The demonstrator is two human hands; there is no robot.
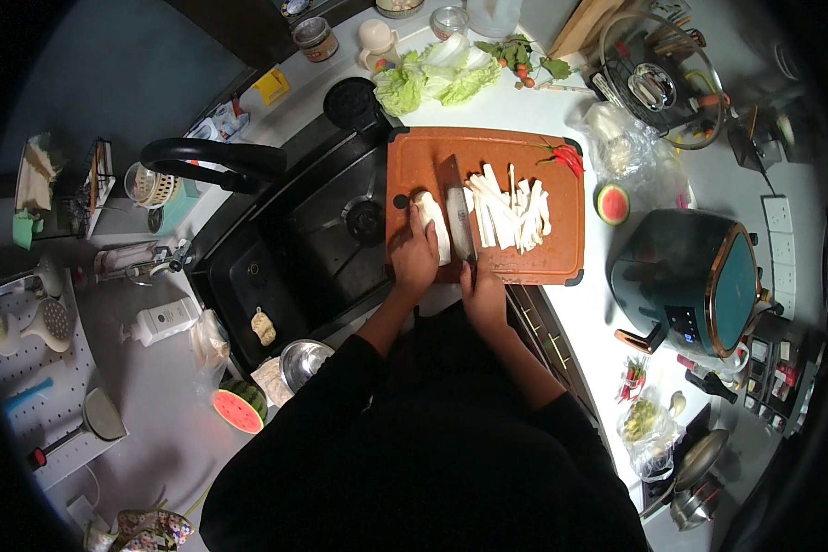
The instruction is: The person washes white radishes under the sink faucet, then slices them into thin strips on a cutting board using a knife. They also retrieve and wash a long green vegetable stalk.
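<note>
My left hand (416,257) rests on a thick white piece of king oyster mushroom (433,228) at the left of an orange cutting board (566,228). A wide-bladed kitchen knife (459,221) has its handle in my right hand (483,286); the blade points away from me, just right of that piece. Cut white strips (500,207) lie in a loose pile right of the blade. Red chillies (564,159) sit at the board's far right corner. Leafy cabbage (438,72) lies on the counter beyond the board.
The board's left part extends over the rim of a black sink (317,207) with a black faucet (214,155). A dark green air fryer (676,276) and a cut watermelon piece (613,204) stand right of the board. A metal bowl (306,362) and half a watermelon (240,407) are at the lower left.
</note>
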